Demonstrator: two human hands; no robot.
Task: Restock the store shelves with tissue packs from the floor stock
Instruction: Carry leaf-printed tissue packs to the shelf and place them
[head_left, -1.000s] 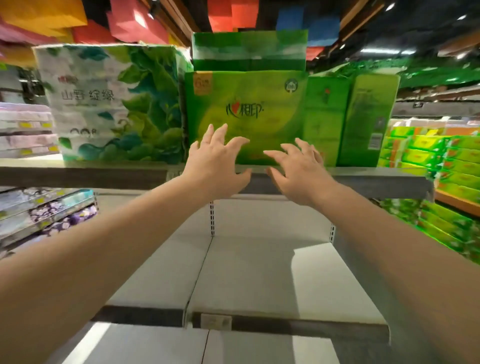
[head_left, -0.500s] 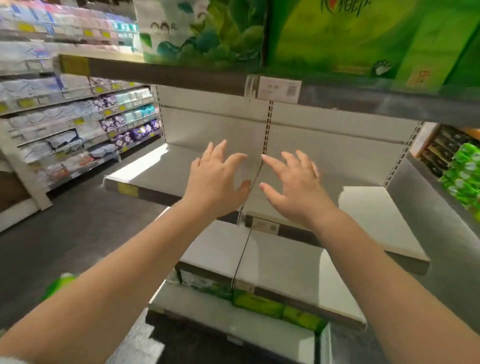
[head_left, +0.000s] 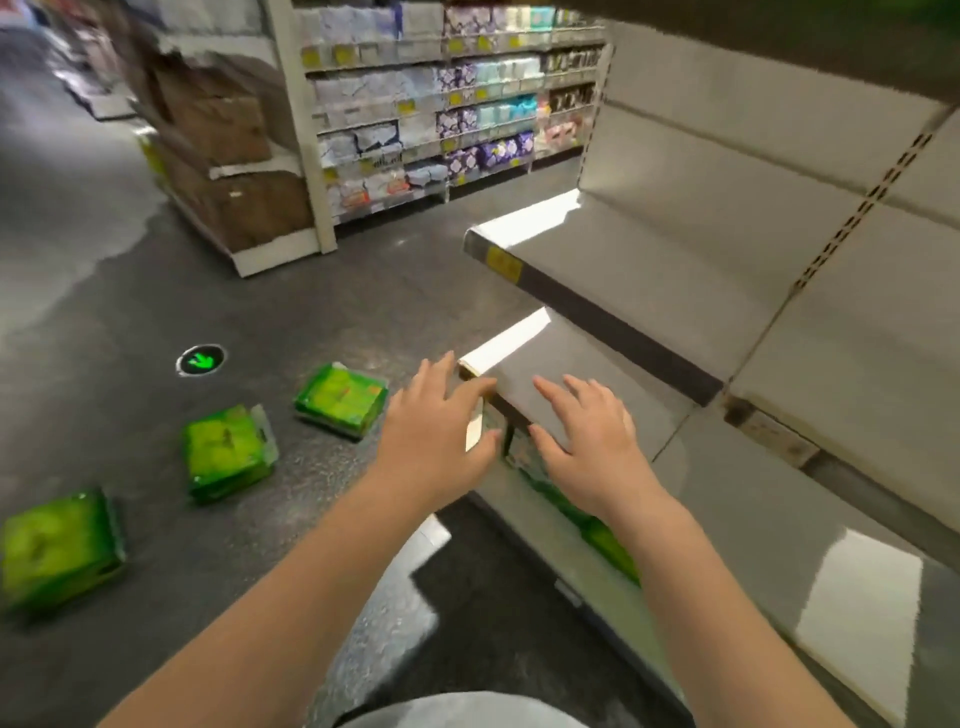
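Three green tissue packs lie on the dark floor to the left: nearest pack (head_left: 60, 551) at the frame's left edge, middle pack (head_left: 227, 453) a bit further off, far pack (head_left: 341, 399) closest to the shelving. Both hands are out in front & hold nothing: left hand (head_left: 441, 431) w/ fingers spread wide, right hand (head_left: 587, 434) w/ fingers straight & slightly apart, both over the corner of a lower shelf (head_left: 566, 364). My read: step in hand is going down for floor stock. To do it well, swing left, take the far pack first since it sits just beside the left hand, grip it by both short sides so the soft wrap doesn't buckle, then lift clear of the shelf edge. Upper shelf (head_left: 649, 270) is bare grey board w/ a yellow tag (head_left: 503, 264) on its lip. More green packs (head_left: 597, 535) show tucked under the lower shelf. In the way: the jutting shelf corner. Round floor marker (head_left: 200, 359) w/ green arrow, stocked aisle racks (head_left: 441, 104) & brown cartons (head_left: 218, 124) stand well apart
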